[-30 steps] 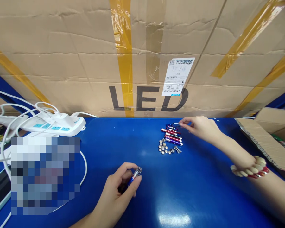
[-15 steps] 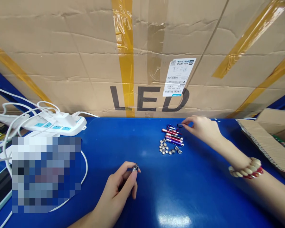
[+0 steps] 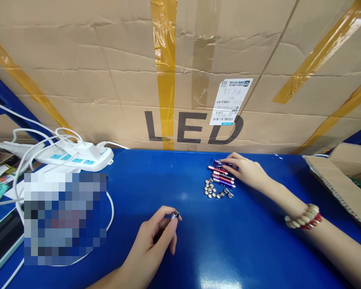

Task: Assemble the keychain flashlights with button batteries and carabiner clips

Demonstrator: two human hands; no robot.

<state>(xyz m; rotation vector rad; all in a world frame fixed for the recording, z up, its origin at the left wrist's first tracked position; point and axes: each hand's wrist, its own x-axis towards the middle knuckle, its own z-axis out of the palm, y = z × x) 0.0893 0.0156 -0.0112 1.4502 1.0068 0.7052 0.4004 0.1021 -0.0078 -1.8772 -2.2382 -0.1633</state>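
Observation:
My left hand (image 3: 153,243) is closed over the blue table, thumb and fingers pinching a small silver metal cylinder (image 3: 175,215); most of it is hidden in the hand. My right hand (image 3: 243,168) reaches to the far end of a row of small pen-shaped lights (image 3: 225,182), in red, blue-purple and dark metal. Its thumb and fingertips are pinched together at a blue clip (image 3: 218,162) by the top of the row; what they hold is too small and covered to make out. Just in front of the row lie several silver button cells (image 3: 210,190).
Behind the table (image 3: 132,180) stands a large cardboard box (image 3: 120,80) marked LED. At left are a white power strip (image 3: 87,160) with cables and a blurred-out patch. An open carton (image 3: 337,184) stands on the right.
My right hand has moved a little left and closer over the row of lights, taking a small dark loop with it. The left hand keeps its grip; the whole view has shifted slightly.

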